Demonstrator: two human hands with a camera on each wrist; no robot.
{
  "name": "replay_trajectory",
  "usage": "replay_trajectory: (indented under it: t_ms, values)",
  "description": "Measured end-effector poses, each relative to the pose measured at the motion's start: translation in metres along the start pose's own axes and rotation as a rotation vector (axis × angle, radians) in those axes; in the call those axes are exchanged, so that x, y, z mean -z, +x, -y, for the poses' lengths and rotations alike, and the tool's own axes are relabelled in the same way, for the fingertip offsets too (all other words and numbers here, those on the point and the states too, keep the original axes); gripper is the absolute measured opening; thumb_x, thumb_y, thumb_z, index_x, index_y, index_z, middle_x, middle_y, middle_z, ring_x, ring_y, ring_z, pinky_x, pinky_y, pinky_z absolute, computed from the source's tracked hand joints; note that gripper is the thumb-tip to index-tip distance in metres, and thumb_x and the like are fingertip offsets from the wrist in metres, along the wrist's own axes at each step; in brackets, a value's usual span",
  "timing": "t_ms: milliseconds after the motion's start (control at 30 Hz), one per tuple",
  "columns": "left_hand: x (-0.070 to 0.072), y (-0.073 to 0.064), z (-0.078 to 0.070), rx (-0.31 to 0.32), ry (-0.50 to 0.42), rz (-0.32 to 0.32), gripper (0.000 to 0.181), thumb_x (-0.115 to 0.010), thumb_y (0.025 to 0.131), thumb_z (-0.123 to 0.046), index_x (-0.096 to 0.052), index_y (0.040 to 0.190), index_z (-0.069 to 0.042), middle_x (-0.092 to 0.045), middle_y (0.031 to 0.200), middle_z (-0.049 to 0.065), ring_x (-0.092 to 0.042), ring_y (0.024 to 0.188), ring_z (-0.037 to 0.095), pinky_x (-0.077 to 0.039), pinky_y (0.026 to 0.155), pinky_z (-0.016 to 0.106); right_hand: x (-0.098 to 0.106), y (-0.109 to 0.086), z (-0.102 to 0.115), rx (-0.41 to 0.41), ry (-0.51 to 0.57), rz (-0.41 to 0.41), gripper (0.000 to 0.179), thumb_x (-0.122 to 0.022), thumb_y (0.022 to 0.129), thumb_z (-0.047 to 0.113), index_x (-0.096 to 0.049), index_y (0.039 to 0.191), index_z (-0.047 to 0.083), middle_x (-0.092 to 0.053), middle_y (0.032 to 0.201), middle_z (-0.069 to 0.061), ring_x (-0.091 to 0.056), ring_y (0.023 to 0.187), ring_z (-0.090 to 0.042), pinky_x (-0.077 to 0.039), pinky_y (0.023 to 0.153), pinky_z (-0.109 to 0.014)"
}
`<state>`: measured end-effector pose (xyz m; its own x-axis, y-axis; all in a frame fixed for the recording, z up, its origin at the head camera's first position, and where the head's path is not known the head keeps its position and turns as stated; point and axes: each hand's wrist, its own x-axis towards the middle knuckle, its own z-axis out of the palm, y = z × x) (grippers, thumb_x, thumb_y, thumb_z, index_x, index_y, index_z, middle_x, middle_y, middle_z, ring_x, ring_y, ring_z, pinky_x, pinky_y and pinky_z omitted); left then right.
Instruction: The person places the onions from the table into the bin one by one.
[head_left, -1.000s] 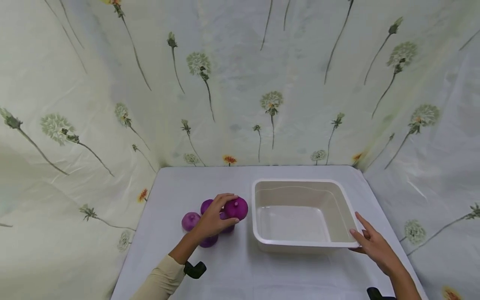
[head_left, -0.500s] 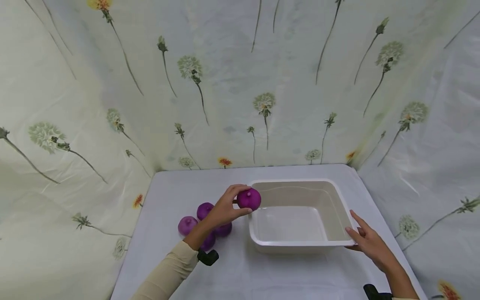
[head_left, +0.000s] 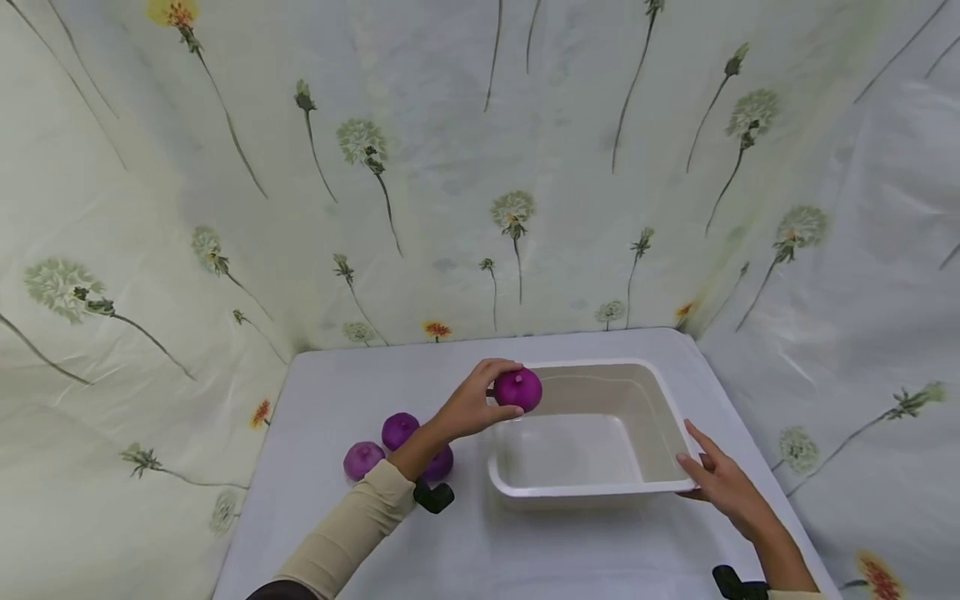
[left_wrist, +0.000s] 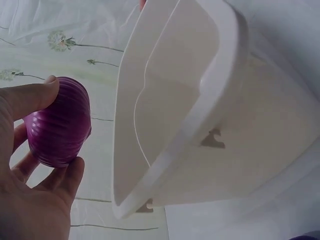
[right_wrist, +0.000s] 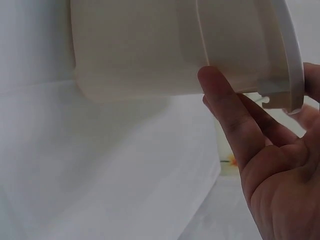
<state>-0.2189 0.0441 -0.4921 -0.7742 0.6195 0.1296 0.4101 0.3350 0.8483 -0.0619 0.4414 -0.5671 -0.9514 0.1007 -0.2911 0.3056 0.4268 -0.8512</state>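
In the head view my left hand (head_left: 474, 406) holds a red onion (head_left: 517, 390) between thumb and fingers, above the left rim of a white plastic tub (head_left: 570, 489). The left wrist view shows the onion's glossy, ridged purple skin (left_wrist: 62, 125), apart from the tub wall (left_wrist: 240, 130). My right hand (head_left: 723, 482) grips the tub's right rim near its front corner, thumb on top. From the right wrist view, the fingers of that hand (right_wrist: 265, 150) lie against the tub's outer wall (right_wrist: 150, 50) under the rim.
More red onions lie in a group left of the tub: a paler one (head_left: 363, 460), one behind it (head_left: 400, 429) and one by the left forearm (head_left: 438, 464). The white-covered table (head_left: 360, 375) meets flower-printed sheeting (head_left: 442, 208) at the back and sides.
My left hand has carried the red onion up and rightward, from over the group to the tub's left rim. My right hand keeps its grip on the tub. The head view has shifted slightly.
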Motion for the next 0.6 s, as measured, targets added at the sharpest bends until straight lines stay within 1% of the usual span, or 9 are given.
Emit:
replay_trajectory:
  t_ms: [267,400,600]
  values:
    - [-0.008,0.017,-0.002,-0.019,0.004,0.025,0.065,-0.082,0.084,-0.02,-0.052,0.142,-0.017,-0.046,0.146,0.007,-0.052,0.129,0.023,-0.054,0.098,0.034,-0.002,0.0,0.001,-0.005,0.023,0.009,0.081,-0.054,0.104,0.034,0.0,0.161,0.019,-0.043,0.139,-0.042,-0.07,0.103,-0.034,-0.059,0.082,-0.052]
    - [-0.013,0.025,-0.005,-0.024,0.007,0.061,0.065,-0.082,0.084,-0.02,-0.051,0.142,-0.018,-0.045,0.146,0.008,-0.051,0.13,0.024,-0.054,0.097,0.033,-0.001,-0.001,0.001,-0.007,0.024,0.007,0.081,-0.054,0.104,0.034,0.0,0.162,0.019,-0.044,0.139,-0.042,-0.069,0.104,-0.035,-0.058,0.083,-0.054]
    - [-0.026,0.041,-0.003,-0.049,0.006,0.109,0.065,-0.081,0.085,-0.02,-0.051,0.142,-0.018,-0.046,0.146,0.007,-0.051,0.13,0.022,-0.054,0.095,0.028,-0.001,-0.001,0.001,-0.013,0.015,-0.002,0.081,-0.054,0.103,0.036,0.0,0.162,0.019,-0.044,0.139,-0.041,-0.069,0.105,-0.035,-0.058,0.084,-0.054]
